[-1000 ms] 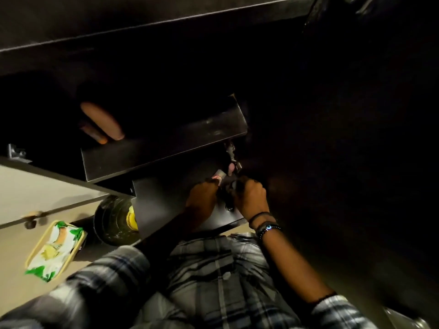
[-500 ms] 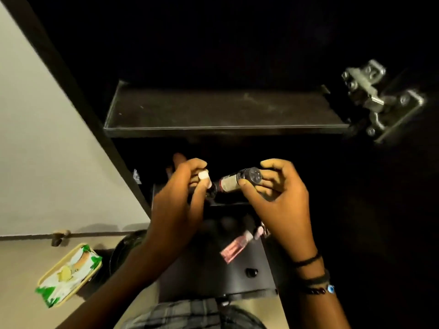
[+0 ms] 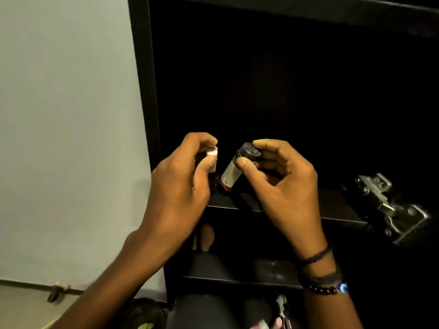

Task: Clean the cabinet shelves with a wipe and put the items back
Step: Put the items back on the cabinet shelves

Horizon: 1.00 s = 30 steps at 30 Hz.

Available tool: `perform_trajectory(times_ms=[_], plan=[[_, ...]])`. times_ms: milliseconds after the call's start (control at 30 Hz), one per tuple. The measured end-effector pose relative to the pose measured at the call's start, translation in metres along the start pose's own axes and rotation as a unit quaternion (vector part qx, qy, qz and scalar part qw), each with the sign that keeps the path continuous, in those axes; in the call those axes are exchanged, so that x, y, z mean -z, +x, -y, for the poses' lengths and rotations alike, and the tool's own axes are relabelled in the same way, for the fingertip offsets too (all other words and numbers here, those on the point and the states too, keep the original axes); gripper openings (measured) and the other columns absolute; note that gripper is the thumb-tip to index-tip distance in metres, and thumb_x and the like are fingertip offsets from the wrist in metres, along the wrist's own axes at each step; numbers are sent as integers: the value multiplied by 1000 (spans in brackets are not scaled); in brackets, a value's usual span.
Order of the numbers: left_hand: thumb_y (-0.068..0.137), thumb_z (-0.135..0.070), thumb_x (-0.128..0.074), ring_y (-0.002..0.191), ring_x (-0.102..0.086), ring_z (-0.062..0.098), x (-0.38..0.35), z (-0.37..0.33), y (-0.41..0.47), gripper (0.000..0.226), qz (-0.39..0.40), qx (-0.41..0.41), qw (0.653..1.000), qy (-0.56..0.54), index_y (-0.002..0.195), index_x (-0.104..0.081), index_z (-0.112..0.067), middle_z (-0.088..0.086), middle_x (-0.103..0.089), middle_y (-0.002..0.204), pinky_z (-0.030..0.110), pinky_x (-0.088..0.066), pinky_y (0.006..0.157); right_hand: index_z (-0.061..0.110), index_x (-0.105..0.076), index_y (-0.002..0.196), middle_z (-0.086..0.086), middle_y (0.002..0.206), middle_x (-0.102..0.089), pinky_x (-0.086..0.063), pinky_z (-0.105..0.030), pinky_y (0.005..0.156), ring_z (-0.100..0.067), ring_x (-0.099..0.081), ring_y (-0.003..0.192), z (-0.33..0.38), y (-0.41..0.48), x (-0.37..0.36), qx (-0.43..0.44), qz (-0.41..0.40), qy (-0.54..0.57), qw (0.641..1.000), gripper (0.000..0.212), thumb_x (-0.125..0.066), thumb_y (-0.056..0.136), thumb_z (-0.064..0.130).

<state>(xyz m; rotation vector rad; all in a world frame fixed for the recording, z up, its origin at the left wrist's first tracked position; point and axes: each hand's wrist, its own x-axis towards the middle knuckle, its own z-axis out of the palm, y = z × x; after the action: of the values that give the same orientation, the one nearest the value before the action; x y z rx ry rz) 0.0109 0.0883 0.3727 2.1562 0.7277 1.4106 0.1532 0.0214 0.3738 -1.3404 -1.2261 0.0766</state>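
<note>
My right hand (image 3: pixel 282 184) pinches a small dark-capped bottle (image 3: pixel 234 170) with a pale label, tilted, its base just above the dark upper shelf (image 3: pixel 332 210) of the black cabinet (image 3: pixel 145 96). My left hand (image 3: pixel 180 184) is closed on a small bottle with a white cap (image 3: pixel 212 155); the body of that bottle is mostly hidden by my fingers. Both hands are held side by side at the shelf's front left. No wipe is in view.
A lower shelf (image 3: pixel 237 280) lies beneath my wrists. A metal door hinge (image 3: pixel 389 207) sticks out at the right of the upper shelf. A pale wall (image 3: pixel 66 138) borders the cabinet on the left. A dark round object (image 3: pixel 145 314) sits on the floor.
Both hands have risen from the low shelf to the upper shelf, each carrying its small bottle. The view has tilted up; the pink item and the green packet have left the frame.
</note>
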Motion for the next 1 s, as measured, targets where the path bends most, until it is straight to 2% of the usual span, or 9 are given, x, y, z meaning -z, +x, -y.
perform_trajectory(times_ms=[167,300,367,433,533,700,833,933,1000], plan=[[93,-9,-51,87,-59,3,-16,10,18,19,-54,9,995,83,110,-54,-17,-5,-64,99,13,-44,71,19,-60,113,13,99,-67,-51,-9,75,4,-64,93,-9,22,-22,36,16,-77,996,34,-73,82,24],[93,-8,-48,87,-61,13,-25,20,24,19,-54,24,989,135,111,-51,-14,-1,-63,97,8,-37,61,21,-58,114,16,96,-64,-55,-17,76,2,-64,90,-18,27,-37,29,10,-90,995,37,-73,81,27],[93,-6,-47,93,-61,18,-29,25,24,22,-52,39,988,141,114,-50,-13,2,-62,102,11,-36,67,21,-57,116,14,98,-63,-57,-24,77,-1,-64,90,-22,28,-43,27,2,-102,994,39,-73,81,29],[93,-5,-46,96,-61,21,-33,27,24,23,-56,49,988,137,115,-49,-12,3,-61,105,19,-39,71,21,-56,118,11,100,-64,-57,-30,77,-4,-65,91,-26,29,-46,26,-7,-110,994,42,-73,81,30],[93,-5,-47,97,-59,20,-36,25,22,30,-74,39,988,131,121,-46,-14,3,-53,111,24,-45,74,21,-55,119,9,102,-65,-57,-33,78,-5,-65,91,-29,28,-48,24,-14,-110,994,44,-73,81,31],[92,-5,-49,104,-58,20,-35,30,18,39,-77,35,986,143,130,-42,-14,4,-46,123,19,-43,78,22,-54,120,8,106,-64,-58,-30,78,-4,-64,95,-31,25,-46,16,-17,-103,994,45,-72,81,33],[92,-3,-48,118,-50,15,-32,23,10,43,-72,-3,988,139,134,-41,-13,5,-43,135,10,-36,91,20,-54,121,7,111,-63,-56,-26,82,-4,-61,102,-30,18,-39,17,-27,-121,992,42,-69,84,33],[93,-1,-47,126,-44,14,-36,14,-1,41,-61,-56,990,115,133,-44,-9,7,-45,135,16,-38,103,16,-56,121,6,116,-62,-51,-25,91,-6,-58,108,-28,3,-31,41,-51,-180,982,36,-64,89,29],[93,-1,-46,130,-42,17,-44,11,-10,39,-43,-79,992,86,132,-46,-4,11,-46,135,25,-38,107,13,-58,121,3,119,-61,-45,-24,98,-11,-53,118,-30,-13,-25,55,-78,-225,970,32,-61,92,26]])
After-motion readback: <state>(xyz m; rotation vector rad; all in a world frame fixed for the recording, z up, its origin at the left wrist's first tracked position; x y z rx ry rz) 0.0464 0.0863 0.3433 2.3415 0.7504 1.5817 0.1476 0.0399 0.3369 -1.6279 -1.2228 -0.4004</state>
